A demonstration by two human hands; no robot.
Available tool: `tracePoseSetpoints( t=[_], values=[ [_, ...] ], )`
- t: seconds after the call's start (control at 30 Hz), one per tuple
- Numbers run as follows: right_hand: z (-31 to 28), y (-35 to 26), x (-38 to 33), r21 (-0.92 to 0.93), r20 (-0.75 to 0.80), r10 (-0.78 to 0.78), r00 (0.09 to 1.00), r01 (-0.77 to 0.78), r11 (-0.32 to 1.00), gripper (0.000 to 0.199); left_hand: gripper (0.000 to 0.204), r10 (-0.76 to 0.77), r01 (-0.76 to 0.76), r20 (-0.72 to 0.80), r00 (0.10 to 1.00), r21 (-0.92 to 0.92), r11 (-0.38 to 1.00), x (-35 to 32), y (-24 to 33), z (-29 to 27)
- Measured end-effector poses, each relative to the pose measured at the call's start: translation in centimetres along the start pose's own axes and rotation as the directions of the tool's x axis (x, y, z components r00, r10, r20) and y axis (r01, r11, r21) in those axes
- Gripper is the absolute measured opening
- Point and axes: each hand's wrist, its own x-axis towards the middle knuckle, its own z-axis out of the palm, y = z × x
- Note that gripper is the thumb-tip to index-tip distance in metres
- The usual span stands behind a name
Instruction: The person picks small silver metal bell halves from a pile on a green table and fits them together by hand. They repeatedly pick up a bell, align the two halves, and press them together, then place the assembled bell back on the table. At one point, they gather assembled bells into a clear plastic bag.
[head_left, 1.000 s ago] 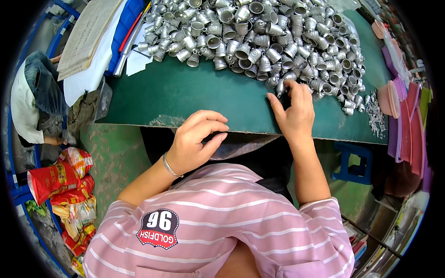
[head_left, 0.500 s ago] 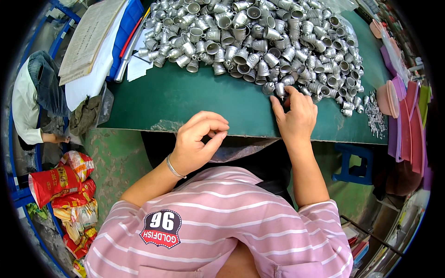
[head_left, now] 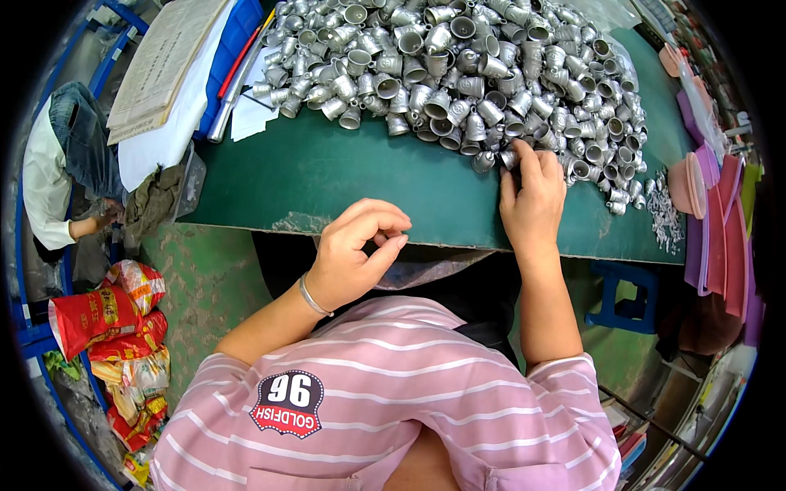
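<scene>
Dozens of small silver bells lie heaped across the far side of the green table. The right hand reaches to the near edge of the heap, thumb and forefinger at one small bell; I cannot tell whether its grip is closed on that bell. Another loose bell lies just to the left of it. The left hand is near the table's front edge, well apart from the heap, its grip released, fingers loosely curled around nothing. Small metal bits are scattered at the right, beside a pink bin. On the left, papers lie by a blue tray.
</scene>
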Motion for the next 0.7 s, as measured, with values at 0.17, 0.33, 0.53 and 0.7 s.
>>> tracePoseSetpoints(
  t=[0.17,0.33,0.53,0.7],
  values=[
    [-1.0,-0.2,0.7,0.024,-0.087,-0.090,0.992,0.093,0.995,0.039,0.016,-0.040,0.040,0.033,0.999,-0.008,0.999,-0.2,-0.3,-0.4],
    [-1.9,-5.1,-0.6,0.631,0.165,-0.233,0.958,0.079,0.771,0.032,0.034,-0.234,0.234,0.040,0.971,-0.323,0.917,-0.6,0.1,0.1],
    [-0.8,-7.2,-1.9,0.803,0.367,-0.143,0.919,-0.236,0.547,0.036,0.031,-0.154,0.163,0.051,0.987,-0.303,0.939,-0.2,-0.3,-0.5],
    [0.4,-7.0,-2.7,0.855,0.338,-0.140,0.931,-0.241,0.459,0.033,0.030,-0.230,0.228,0.047,0.972,-0.423,0.877,-0.7,-0.7,-0.5]
  ],
)
